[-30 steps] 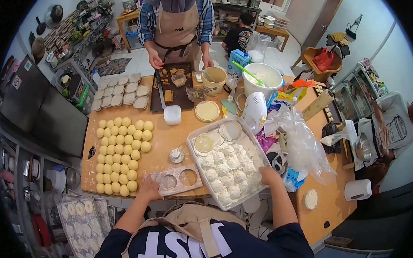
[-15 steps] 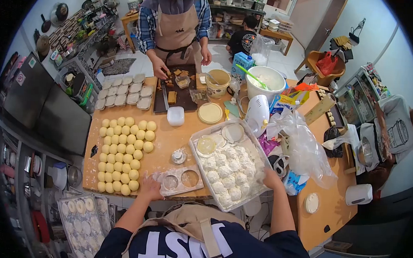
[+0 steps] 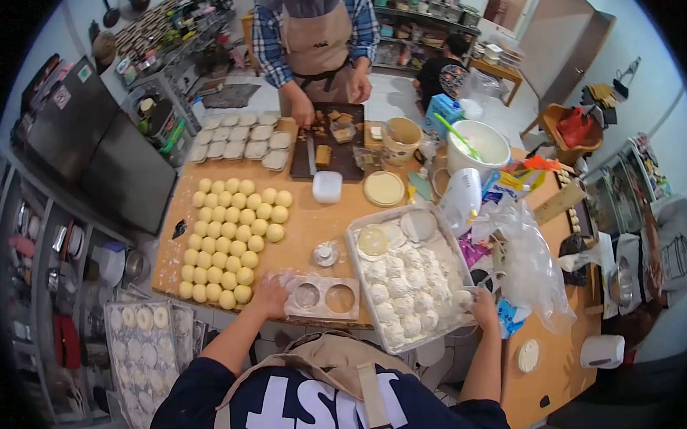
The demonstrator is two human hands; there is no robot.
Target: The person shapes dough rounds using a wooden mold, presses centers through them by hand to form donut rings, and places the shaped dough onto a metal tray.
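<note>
My left hand (image 3: 271, 294) lies at the left end of the floured wooden mould (image 3: 293, 307), which has two round holes; its fingers are stretched out and hold nothing. At the right rim of the white tray (image 3: 354, 272), my right hand (image 3: 483, 308) is closed on what looks like a floured dough ball (image 3: 462, 299); its fingers are partly hidden. Several other white-coated balls (image 3: 410, 294) sit in the tray, with round discs (image 3: 418, 226) at its far end. A small floured object (image 3: 326, 253) stands behind the mould.
Rows of yellow dough balls (image 3: 223, 246) cover the left of the table. Across it, a co-worker (image 3: 320, 37) works over a dark tray (image 3: 346, 165) with a knife. Lidded containers (image 3: 247, 137), a white bucket (image 3: 480, 148), a hand mixer (image 3: 461, 200) and plastic bags (image 3: 529, 253) stand around.
My view has shifted, so the table appears further right. My right hand has moved slightly outward at the tray's right rim, with a whitish lump now at its fingers. My left hand stays beside the mould.
</note>
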